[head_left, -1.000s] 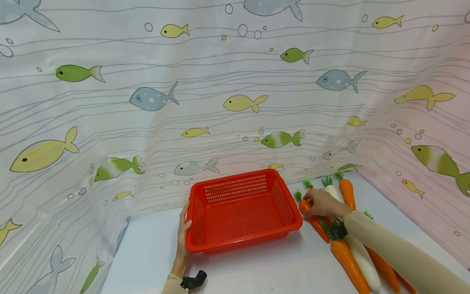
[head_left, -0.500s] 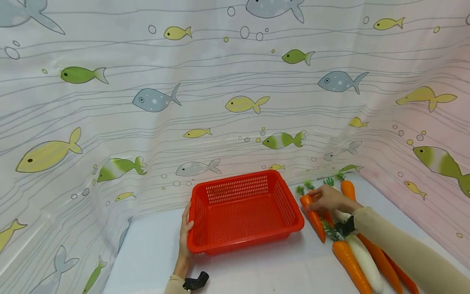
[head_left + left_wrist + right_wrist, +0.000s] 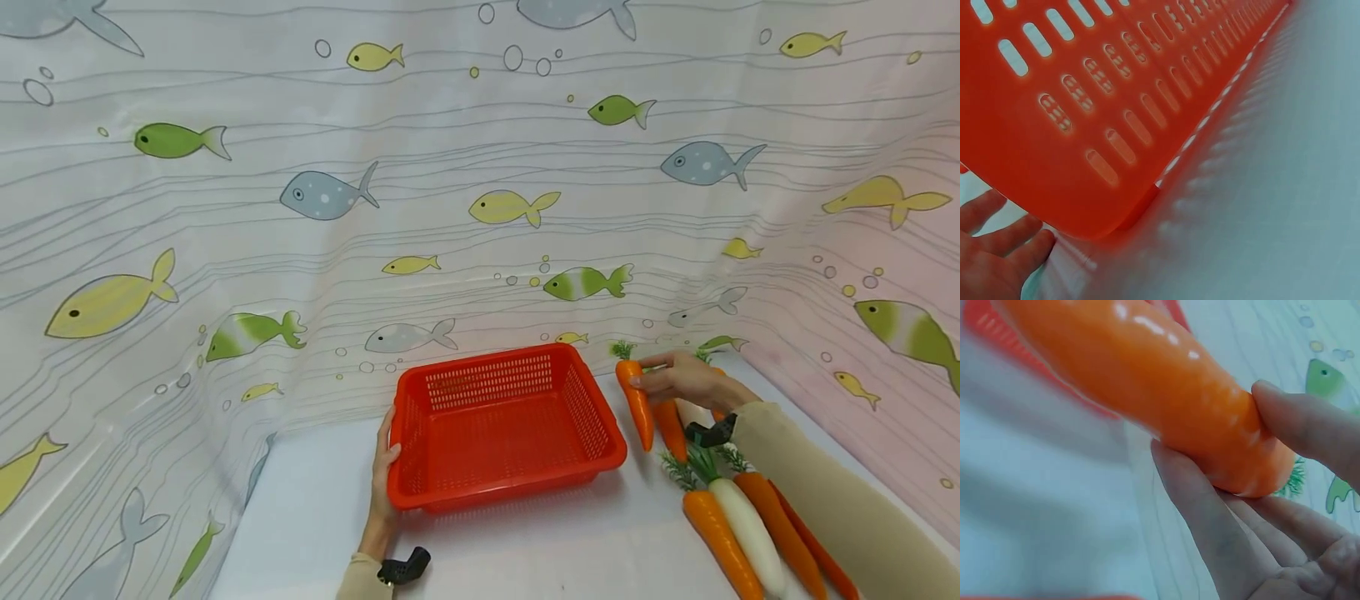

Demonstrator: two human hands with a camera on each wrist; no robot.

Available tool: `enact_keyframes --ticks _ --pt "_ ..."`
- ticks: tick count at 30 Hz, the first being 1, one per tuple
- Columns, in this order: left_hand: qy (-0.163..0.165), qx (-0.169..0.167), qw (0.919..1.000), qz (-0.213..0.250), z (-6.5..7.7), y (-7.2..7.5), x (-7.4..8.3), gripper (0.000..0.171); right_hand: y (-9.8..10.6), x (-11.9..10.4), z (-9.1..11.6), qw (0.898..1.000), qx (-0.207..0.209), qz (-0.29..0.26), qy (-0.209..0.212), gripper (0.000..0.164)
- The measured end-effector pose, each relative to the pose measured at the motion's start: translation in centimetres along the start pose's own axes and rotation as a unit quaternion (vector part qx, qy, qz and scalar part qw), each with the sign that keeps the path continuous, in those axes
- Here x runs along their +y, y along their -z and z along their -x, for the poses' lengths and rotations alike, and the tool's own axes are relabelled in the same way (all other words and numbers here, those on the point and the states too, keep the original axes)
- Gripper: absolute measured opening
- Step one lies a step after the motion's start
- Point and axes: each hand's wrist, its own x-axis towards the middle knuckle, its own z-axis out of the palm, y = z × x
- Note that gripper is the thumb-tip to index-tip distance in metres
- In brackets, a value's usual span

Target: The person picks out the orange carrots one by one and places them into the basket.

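An orange carrot (image 3: 635, 398) with a green top hangs tilted in my right hand (image 3: 678, 381), just right of the red plastic basket (image 3: 517, 492). Thumb and fingers pinch its thick end in the right wrist view, where the glossy carrot (image 3: 1166, 381) points toward the basket's blurred red side. My left hand (image 3: 382, 483) rests against the basket's left side, thumb at the rim. Seen from the left wrist, the fingers of the left hand (image 3: 997, 256) are fairly straight beside the basket's perforated wall (image 3: 1097, 125). Nothing lies inside the basket.
Another carrot (image 3: 672, 429) lies under my right hand, with a partly hidden white radish (image 3: 693, 414) beside it. Nearer, a carrot (image 3: 722, 537), a white radish (image 3: 750, 529) and more carrots lie beside my right forearm. A fish-patterned curtain (image 3: 450, 300) backs the white table (image 3: 300, 492).
My right hand has lifted the carrot off the table; its tip has swung up and leftward, clear of the others. The left hand and basket hold their place, with the view shifting slightly.
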Motion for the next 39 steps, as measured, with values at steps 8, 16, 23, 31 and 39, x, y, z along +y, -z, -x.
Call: enact_keyframes --ticks 8,16,23,31,39 --pt "0.006 0.021 0.9996 -0.02 -0.1 -0.1 -0.1 0.064 -0.2 -1.0 -0.8 0.996 0.013 -0.09 0.006 0.079" --pt "0.006 0.02 0.9997 -0.012 -0.2 -0.1 0.1 0.064 -1.8 -3.0 -1.3 0.99 -0.013 -0.139 0.022 0.072" --pt "0.011 0.019 0.9997 0.007 -0.1 -0.1 0.2 0.064 -3.9 -4.8 -2.6 0.987 -0.025 -0.157 0.027 0.068" --pt "0.01 0.018 0.9997 0.008 -0.3 0.0 0.1 0.063 -7.2 -5.9 -5.1 0.985 -0.043 -0.167 0.022 0.064" --pt "0.009 0.013 0.9998 0.014 -0.1 0.1 0.0 0.064 -11.1 -6.4 -7.0 0.986 -0.048 -0.162 0.006 0.066"
